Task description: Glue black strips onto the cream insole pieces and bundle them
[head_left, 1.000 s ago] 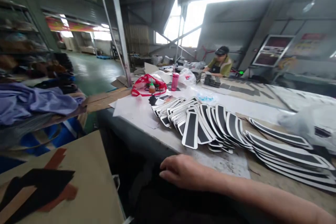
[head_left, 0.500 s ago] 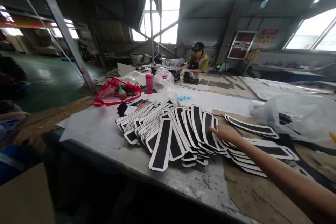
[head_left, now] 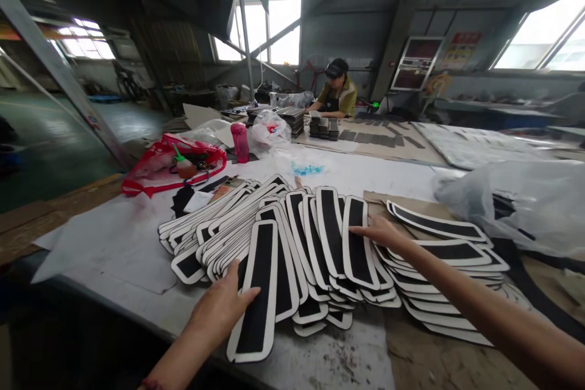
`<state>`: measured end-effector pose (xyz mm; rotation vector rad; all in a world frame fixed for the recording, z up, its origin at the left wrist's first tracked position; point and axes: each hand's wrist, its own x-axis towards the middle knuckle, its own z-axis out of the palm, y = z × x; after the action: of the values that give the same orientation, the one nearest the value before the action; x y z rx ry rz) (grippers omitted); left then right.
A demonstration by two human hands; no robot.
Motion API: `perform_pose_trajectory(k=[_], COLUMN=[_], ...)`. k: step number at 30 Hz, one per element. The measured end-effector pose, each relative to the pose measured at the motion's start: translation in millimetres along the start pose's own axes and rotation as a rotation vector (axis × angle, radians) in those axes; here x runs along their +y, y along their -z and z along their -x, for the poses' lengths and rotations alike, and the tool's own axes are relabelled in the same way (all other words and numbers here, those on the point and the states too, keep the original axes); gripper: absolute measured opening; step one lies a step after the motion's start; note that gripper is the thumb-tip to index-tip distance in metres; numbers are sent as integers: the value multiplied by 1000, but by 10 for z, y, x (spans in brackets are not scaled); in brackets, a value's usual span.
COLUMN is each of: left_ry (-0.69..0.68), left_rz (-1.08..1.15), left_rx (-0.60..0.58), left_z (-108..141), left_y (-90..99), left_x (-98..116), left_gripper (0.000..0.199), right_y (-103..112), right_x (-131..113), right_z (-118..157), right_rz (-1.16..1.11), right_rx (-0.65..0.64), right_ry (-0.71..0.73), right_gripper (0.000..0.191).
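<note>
Many long black panels with white borders and rounded ends lie in a fanned, overlapping heap across the table. My left hand is at the near end of the heap, its thumb over the face of the front black panel and its other fingers at the left edge, partly hidden. On the right side of the heap, my right hand has its thumb on another white-bordered panel; the remaining fingers go behind that panel's right edge.
More panels are stacked to the right on brown cardboard, beside a clear plastic bag. A red bag and a pink bottle stand at the back left. Across the table a person works near stacked dark pieces.
My left hand has come into view from below and reached the front panel. My right hand stays at its panel on the right of the heap. The view has shifted slightly closer.
</note>
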<state>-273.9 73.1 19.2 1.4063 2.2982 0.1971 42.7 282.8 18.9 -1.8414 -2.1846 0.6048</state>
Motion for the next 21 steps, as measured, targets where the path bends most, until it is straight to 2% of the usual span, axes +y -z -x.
perform_pose_trajectory(k=[4,8,12,17,21], left_ry=[-12,2,5,-22,-68], left_rz=[5,62,54,-63,30], left_rx=[5,7,-23,-40,27], left_z=[22,86,164,168,28], left_y=[-63,-59,33,105,1], left_x=[33,154,241,312,380], left_gripper=[59,62,59,51,56], right_y=[-170,-378,-471,-465,-334], right_x=[-267,-471,-461,-362,-502], right_z=[68,128,139,133,154], right_rz=[-138,-99,-5,-53,-168], right_rx=[-64,7,94,89,153], right_ry=[97,51,-13,-64,-31], right_gripper=[47,59,60,98,104])
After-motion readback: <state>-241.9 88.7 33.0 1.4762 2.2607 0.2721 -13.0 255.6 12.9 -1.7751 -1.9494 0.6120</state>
